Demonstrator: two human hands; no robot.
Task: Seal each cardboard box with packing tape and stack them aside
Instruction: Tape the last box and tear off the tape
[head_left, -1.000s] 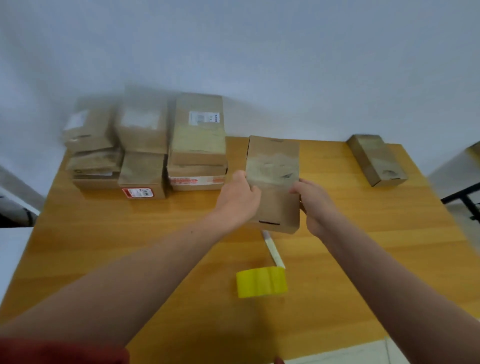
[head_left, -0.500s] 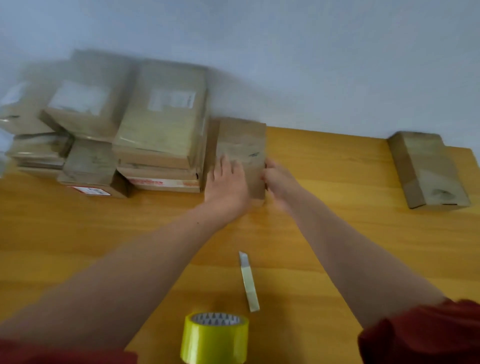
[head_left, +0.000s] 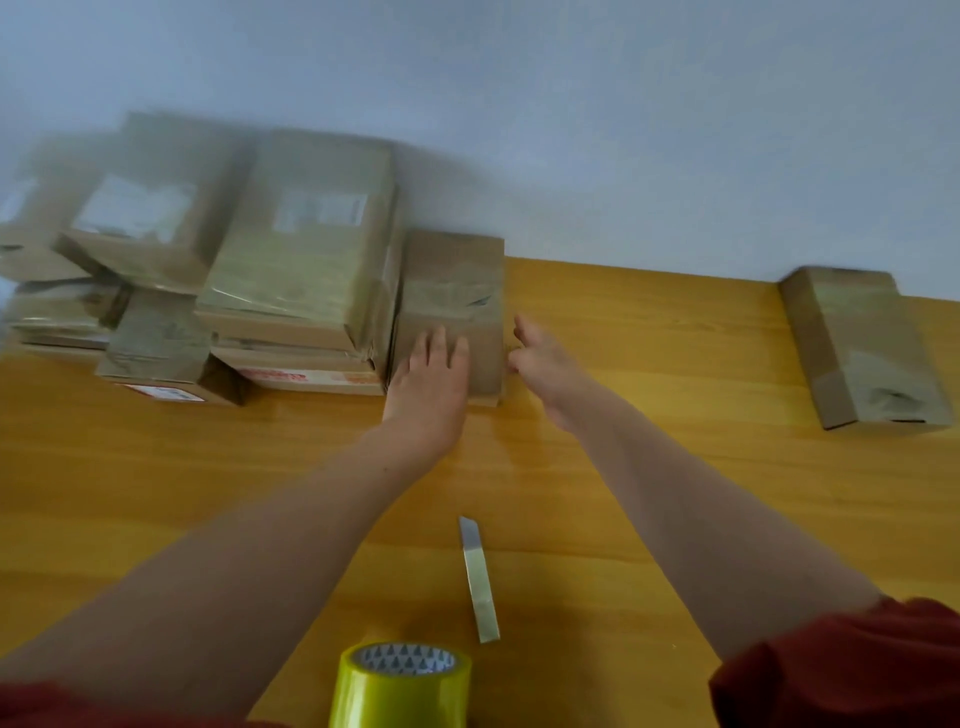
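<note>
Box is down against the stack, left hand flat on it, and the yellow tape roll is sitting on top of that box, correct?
No. The head view shows the yellow tape roll standing on the table at the near edge, not on the box. The rest holds: the box is against the stack, left hand flat on it.

Wooden table, pale wall

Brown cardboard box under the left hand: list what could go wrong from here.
1. The left hand rests flat on the brown cardboard box, which sits against the uneven pile of taped cardboard boxes; a harder shove might shift or topple its tilted upper boxes.
2. The yellow roll of packing tape stands between the forearms; an arm drawing back could knock it over.
</note>
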